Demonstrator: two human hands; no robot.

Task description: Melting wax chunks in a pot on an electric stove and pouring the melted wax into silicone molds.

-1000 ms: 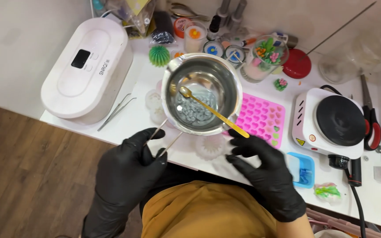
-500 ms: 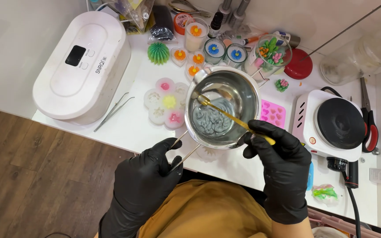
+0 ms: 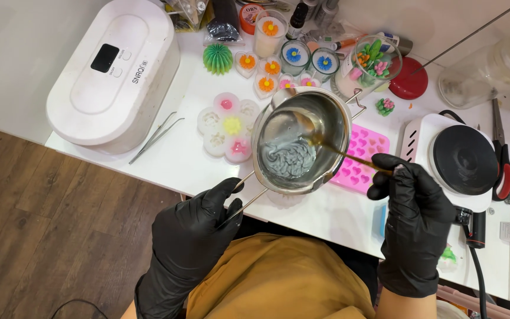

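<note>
While the steel melting pot [image 3: 302, 142] is held above the white worktop [image 3: 178, 159], its round polished bowl shows a swirled grey-blue mass at the bottom. Left hand [image 3: 193, 236], in a black glove, is clenched round the pot's wire handle [image 3: 243, 198] near the table's front edge. Right hand [image 3: 414, 212], likewise gloved, pinches a thin amber stirring stick [image 3: 349, 156] whose far end dips into the pot. Just left of the pot lies a translucent flower-shaped mould [image 3: 228, 127] with pink and yellow fills; to its right, partly under the pot, a pink silicone heart mould [image 3: 364, 159]. A white hotplate [image 3: 461, 159] with a black round disc stands further right. Metal tweezers [image 3: 157, 136] lie beside a smooth white rounded appliance [image 3: 113, 71]. Open worktop remains between the tweezers and flower mould.
</note>
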